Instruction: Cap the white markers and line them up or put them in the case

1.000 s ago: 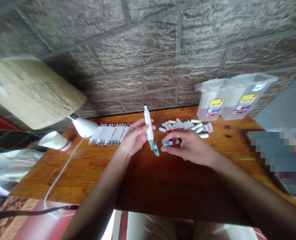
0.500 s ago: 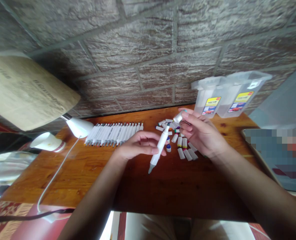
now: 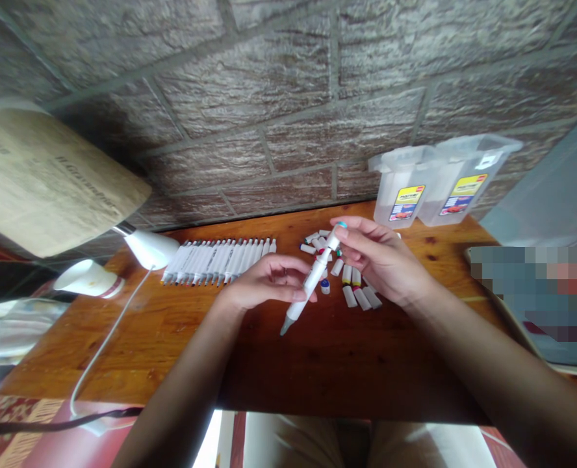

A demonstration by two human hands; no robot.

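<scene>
Right fingers [image 3: 355, 239] have brought a pinched cap [image 3: 334, 239] to the tip of the marker [image 3: 312, 278] gripped by left fingers [image 3: 284, 293].

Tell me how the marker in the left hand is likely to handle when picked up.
The marker is probably stiff: its barrel looks straight. It seems light, being slim and held between the thumb and fingers of the left hand. Its smooth-looking white surface might be slightly slippery.
</scene>
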